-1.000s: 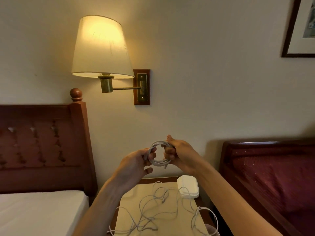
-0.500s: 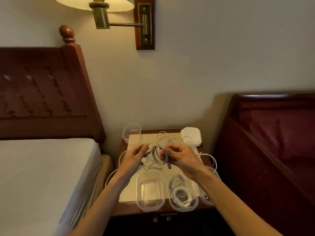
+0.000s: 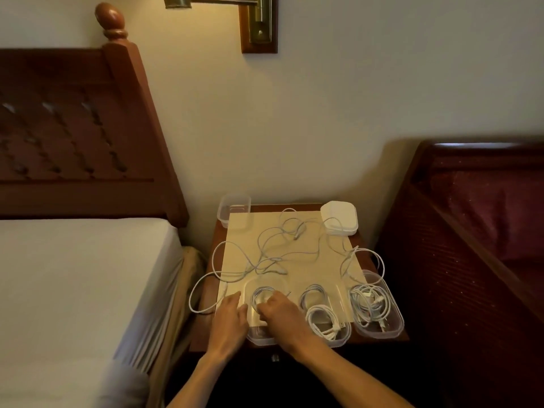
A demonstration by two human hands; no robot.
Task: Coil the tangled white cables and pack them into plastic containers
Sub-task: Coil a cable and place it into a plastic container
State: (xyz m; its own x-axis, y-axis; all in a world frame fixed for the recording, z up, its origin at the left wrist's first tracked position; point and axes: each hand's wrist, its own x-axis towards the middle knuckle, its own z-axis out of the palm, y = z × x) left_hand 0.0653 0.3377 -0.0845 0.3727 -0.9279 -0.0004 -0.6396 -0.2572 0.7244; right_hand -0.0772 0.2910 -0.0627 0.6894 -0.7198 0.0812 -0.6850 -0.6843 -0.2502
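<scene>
Both hands have come down from above the nightstand [image 3: 379, 338] and the coiled cable [image 3: 263, 294], held up between them half a second ago, now lies inside the near-left plastic container [image 3: 255, 337]. Right hand [image 3: 281, 315] rests over that container with fingers curled down onto the coil, apparently pressing it; whether it pinches the cable cannot be told. Left hand [image 3: 229, 318] lies just left of the container, fingers extended and relaxed, fingertips touching its rim, holding nothing. Two further containers stand in the near row: the middle one [image 3: 343, 338] holds a white coiled cable [image 3: 321, 319], the right one [image 3: 396, 322] holds another bundle [image 3: 369, 304]. Loose tangled cables [image 3: 273, 248] lie across the beige mat [image 3: 323, 269] beyond, one loop hanging off the left edge. An empty container [image 3: 234, 210] sits at the far-left corner; a stack of white lids [image 3: 338, 217] sits far right.
</scene>
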